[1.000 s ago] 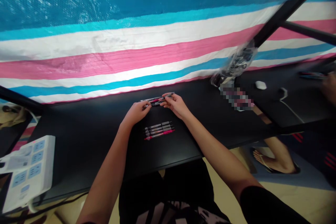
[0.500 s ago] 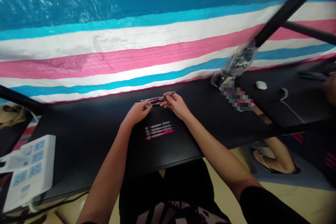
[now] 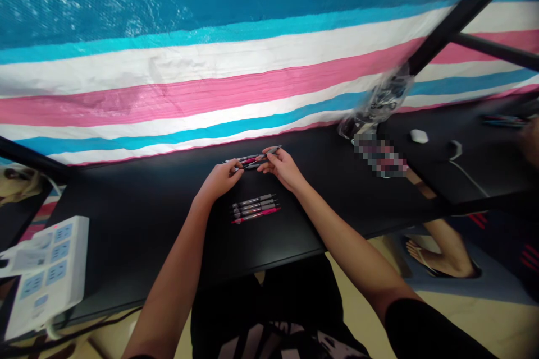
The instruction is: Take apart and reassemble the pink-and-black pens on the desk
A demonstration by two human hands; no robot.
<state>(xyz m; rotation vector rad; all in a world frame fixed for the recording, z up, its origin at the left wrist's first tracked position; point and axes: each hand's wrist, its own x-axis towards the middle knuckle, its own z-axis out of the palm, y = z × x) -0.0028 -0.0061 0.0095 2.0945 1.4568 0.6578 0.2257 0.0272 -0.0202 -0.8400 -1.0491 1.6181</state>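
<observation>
My right hand (image 3: 283, 167) pinches a dark pen (image 3: 273, 151) between thumb and fingers, its tip pointing up to the right. To its left, my left hand (image 3: 222, 177) is closed, thumb and fingertips at the end of another dark pen (image 3: 252, 167) low over the black table (image 3: 164, 207). Just behind the fingers lie more pens (image 3: 241, 159), one with pink on it, partly covered by my hands. Nearer to me is a neat row of several pens, grey-gripped ones and, at the front, a pink pen (image 3: 256, 215).
A white power strip (image 3: 78, 258) stands at the left edge. Striped plastic sheeting (image 3: 210, 78) hangs behind the table. On the right are a clear plastic bag (image 3: 385, 98), a blurred-out item (image 3: 381, 157), a small white case (image 3: 419, 136) and another person's leg (image 3: 448, 247).
Both hands stay nearly in place. The left fingers have shifted slightly, and the pink on a pen behind them shows a little more clearly.
</observation>
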